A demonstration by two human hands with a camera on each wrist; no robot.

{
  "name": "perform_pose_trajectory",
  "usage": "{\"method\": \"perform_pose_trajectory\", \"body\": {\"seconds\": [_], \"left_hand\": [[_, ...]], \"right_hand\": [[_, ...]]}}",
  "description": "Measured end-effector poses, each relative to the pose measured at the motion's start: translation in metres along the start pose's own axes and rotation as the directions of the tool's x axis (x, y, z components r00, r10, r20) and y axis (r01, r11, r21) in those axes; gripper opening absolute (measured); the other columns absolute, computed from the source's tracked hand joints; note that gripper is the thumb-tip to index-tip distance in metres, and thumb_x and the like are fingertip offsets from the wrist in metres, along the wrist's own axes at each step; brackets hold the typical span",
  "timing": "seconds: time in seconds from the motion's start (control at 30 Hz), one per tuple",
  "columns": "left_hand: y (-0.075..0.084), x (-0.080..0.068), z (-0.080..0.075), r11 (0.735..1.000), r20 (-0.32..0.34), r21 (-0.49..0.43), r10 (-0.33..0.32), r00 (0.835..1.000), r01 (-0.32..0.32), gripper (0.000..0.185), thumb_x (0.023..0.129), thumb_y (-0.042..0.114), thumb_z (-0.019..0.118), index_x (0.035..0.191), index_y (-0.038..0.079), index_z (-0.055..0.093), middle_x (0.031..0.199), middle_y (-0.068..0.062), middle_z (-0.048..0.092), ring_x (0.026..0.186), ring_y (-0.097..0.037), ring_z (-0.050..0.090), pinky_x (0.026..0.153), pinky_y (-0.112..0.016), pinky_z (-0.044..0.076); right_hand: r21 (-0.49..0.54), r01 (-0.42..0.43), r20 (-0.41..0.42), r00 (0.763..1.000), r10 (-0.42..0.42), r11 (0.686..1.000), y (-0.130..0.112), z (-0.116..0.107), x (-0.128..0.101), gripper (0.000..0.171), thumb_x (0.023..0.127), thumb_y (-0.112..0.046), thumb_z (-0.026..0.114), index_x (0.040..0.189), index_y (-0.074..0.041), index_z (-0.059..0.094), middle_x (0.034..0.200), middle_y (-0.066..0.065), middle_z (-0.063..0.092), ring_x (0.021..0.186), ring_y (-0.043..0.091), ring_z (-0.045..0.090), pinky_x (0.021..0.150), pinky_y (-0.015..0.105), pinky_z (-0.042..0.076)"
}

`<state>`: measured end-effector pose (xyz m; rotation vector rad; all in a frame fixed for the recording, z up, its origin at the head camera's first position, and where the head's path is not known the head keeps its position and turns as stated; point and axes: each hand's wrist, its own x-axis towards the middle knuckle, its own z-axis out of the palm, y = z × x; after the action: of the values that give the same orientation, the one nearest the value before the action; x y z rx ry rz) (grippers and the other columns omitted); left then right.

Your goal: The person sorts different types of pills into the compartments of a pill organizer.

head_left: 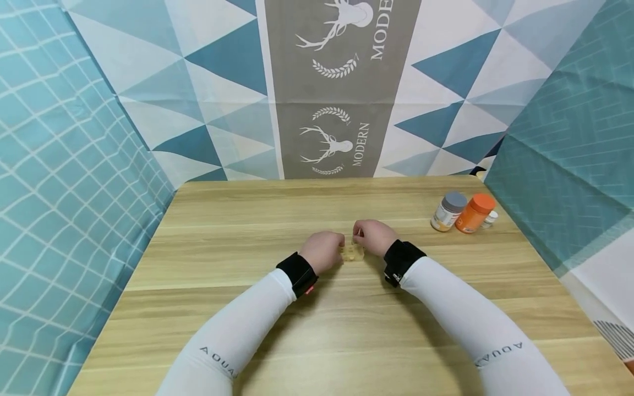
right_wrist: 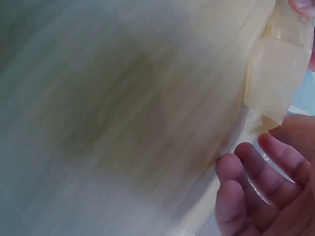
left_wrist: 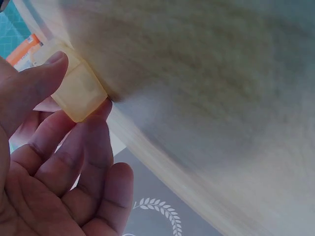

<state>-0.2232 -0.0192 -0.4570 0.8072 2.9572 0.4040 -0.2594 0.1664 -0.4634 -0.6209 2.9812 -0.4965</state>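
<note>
A small translucent yellow pill box (head_left: pixel 353 253) with compartments is near the middle of the table, between my two hands. My left hand (head_left: pixel 323 251) grips its left end; in the left wrist view the thumb lies on one side of the pill box (left_wrist: pixel 81 93) and fingers support the other. My right hand (head_left: pixel 375 236) is at the right end of the box, thumb and fingertips drawn together just above it. In the right wrist view its curled fingers (right_wrist: pixel 256 182) are beside the near end of the pill box (right_wrist: pixel 273 78). I cannot tell whether it pinches anything.
At the right rear of the wooden table (head_left: pixel 307 341) stand a white bottle with a grey lid (head_left: pixel 448 211), an orange bottle (head_left: pixel 475 213) and a small white bottle (head_left: pixel 490 219). Patterned cloth (head_left: pixel 332 99) hangs behind the table's far edge.
</note>
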Motion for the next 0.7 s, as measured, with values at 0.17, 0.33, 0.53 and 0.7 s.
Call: {"method": "perform_pose_trajectory", "body": {"seconds": [0.17, 0.33, 0.53, 0.7], "left_hand": [[-0.001, -0.002, -0.001, 1.000, 0.006, -0.022, -0.011, 1.000, 0.011, 0.029, 0.081, 0.021, 0.082, 0.106, 0.011, 0.071, 0.102, -0.001, 0.072, 0.086, -0.015, 0.065, 0.078, -0.032, 0.053], [0.000, 0.003, 0.002, 0.999, 0.034, -0.036, -0.003, 0.999, 0.004, 0.031, 0.082, 0.019, 0.081, 0.109, 0.010, 0.070, 0.102, -0.002, 0.072, 0.087, -0.015, 0.064, 0.081, -0.032, 0.052], [0.001, 0.003, 0.007, 1.000, 0.042, 0.002, -0.001, 0.999, 0.001, 0.029, 0.084, 0.018, 0.078, 0.109, 0.009, 0.066, 0.097, -0.002, 0.069, 0.080, -0.015, 0.062, 0.074, -0.032, 0.052], [0.000, 0.000, 0.009, 1.000, 0.033, 0.011, 0.004, 0.999, -0.005, 0.038, 0.085, 0.020, 0.078, 0.118, 0.007, 0.063, 0.103, -0.005, 0.069, 0.087, -0.018, 0.065, 0.077, -0.032, 0.053]], "right_hand": [[0.030, -0.020, 0.054, 0.998, 0.018, 0.999, -0.003, 0.001, 0.005, 0.010, 0.094, -0.015, 0.065, 0.085, -0.011, 0.064, 0.075, -0.001, 0.057, 0.070, 0.016, 0.052, 0.069, 0.032, 0.042], [0.038, -0.036, 0.055, 0.998, 0.034, 0.999, -0.001, 0.002, 0.002, 0.011, 0.093, -0.013, 0.065, 0.082, -0.011, 0.063, 0.074, -0.001, 0.056, 0.070, 0.016, 0.052, 0.069, 0.032, 0.042], [0.065, -0.035, 0.033, 0.999, 0.032, 0.997, 0.001, 0.002, -0.003, 0.011, 0.097, -0.017, 0.061, 0.091, -0.009, 0.065, 0.079, 0.002, 0.059, 0.072, 0.018, 0.054, 0.071, 0.034, 0.045], [0.136, -0.031, -0.121, 0.992, 0.048, 0.990, -0.002, -0.010, -0.021, 0.023, 0.101, -0.029, 0.057, 0.104, -0.008, 0.066, 0.094, 0.005, 0.063, 0.081, 0.019, 0.057, 0.075, 0.036, 0.047]]}}
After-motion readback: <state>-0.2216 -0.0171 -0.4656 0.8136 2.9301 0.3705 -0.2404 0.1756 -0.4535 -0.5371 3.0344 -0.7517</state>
